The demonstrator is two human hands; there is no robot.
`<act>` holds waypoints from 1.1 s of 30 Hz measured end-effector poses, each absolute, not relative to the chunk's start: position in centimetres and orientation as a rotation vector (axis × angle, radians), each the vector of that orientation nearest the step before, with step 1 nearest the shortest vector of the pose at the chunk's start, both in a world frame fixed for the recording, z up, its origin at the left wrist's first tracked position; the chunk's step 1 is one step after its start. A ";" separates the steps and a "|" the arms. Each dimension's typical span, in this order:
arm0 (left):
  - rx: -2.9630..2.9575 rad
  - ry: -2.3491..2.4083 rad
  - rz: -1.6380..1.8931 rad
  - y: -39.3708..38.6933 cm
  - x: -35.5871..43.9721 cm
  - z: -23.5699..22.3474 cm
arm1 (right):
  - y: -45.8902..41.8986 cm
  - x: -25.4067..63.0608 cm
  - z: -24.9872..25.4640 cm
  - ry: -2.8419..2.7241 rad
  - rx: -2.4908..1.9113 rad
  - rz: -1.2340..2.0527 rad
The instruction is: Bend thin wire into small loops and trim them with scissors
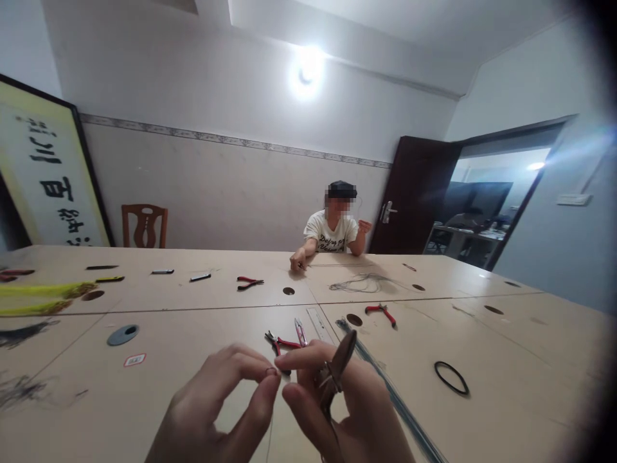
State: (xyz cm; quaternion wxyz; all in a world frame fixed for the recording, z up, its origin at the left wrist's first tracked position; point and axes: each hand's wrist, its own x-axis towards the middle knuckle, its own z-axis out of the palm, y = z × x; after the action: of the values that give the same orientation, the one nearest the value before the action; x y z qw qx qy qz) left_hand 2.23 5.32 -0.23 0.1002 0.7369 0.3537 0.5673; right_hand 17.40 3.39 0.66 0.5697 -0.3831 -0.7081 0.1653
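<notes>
My left hand is closed in a pinch, thumb against index finger. Between those fingertips is a small dark wire ring. Wrapped in my right hand is a pair of scissors with dark, worn metal blades pointing up and away; its handles are partly hidden by the palm. The right index fingertip reaches close to the ring; whether it touches cannot be told. Just beyond my hands lie red-handled pliers, partly covered by the fingers, and a pink-patterned cutter.
Across the table sits a person. Coiled wire, more pliers, red-handled pliers and a ruler lie ahead. A wire bundle and black ring are right; yellow strands lie left.
</notes>
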 end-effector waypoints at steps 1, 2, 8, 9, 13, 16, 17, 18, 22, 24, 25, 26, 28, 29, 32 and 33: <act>2.212 1.045 1.640 5.2 2.2 0.1 | 3.5 17.5 0.7 -1.687 -0.886 0.366; 2.238 1.050 1.603 5.0 2.2 0.3 | 3.5 17.5 0.7 -1.706 -0.880 0.347; 2.207 1.092 1.528 4.5 2.2 1.1 | 3.8 17.9 0.9 -1.735 -0.893 0.279; 2.203 1.088 1.522 4.5 2.2 1.0 | 3.8 18.0 0.9 -1.734 -0.901 0.272; 2.205 1.047 1.507 4.5 2.2 0.9 | 3.8 18.1 0.8 -1.766 -0.893 0.260; 2.208 1.026 1.478 4.5 2.2 1.1 | 3.5 18.3 0.6 -1.788 -0.906 0.263; 2.201 1.023 1.468 4.4 2.2 1.1 | 3.5 18.3 0.6 -1.795 -0.908 0.268; 2.190 1.015 1.457 4.4 2.2 1.2 | 3.5 18.4 0.6 -1.801 -0.900 0.274; 2.113 0.956 1.393 4.6 2.1 1.5 | 3.6 18.5 0.6 -1.835 -0.836 0.283; 2.061 0.948 1.350 4.8 2.0 1.6 | 3.7 18.6 0.7 -1.848 -0.822 0.252; 2.033 0.949 1.335 4.9 2.0 1.6 | 3.8 18.5 0.8 -1.851 -0.818 0.227; 2.009 0.948 1.327 5.0 2.0 1.6 | 3.8 18.5 0.8 -1.851 -0.813 0.197; 1.974 0.943 1.327 5.0 2.1 1.5 | 4.0 18.5 0.8 -1.850 -0.817 0.143; 1.960 0.937 1.331 5.0 2.1 1.5 | 4.0 18.4 0.8 -1.851 -0.819 0.130; 1.929 0.922 1.327 4.9 2.2 1.4 | 4.2 18.4 0.8 -1.852 -0.818 0.117; 1.921 0.916 1.333 4.8 2.3 1.3 | 4.2 18.5 0.8 -1.853 -0.812 0.108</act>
State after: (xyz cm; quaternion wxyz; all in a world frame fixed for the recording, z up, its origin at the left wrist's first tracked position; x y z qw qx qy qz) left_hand 2.28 4.85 1.30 0.3100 0.7273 0.3469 0.5046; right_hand 18.45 4.22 0.80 0.5295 -0.3400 -0.7759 0.0452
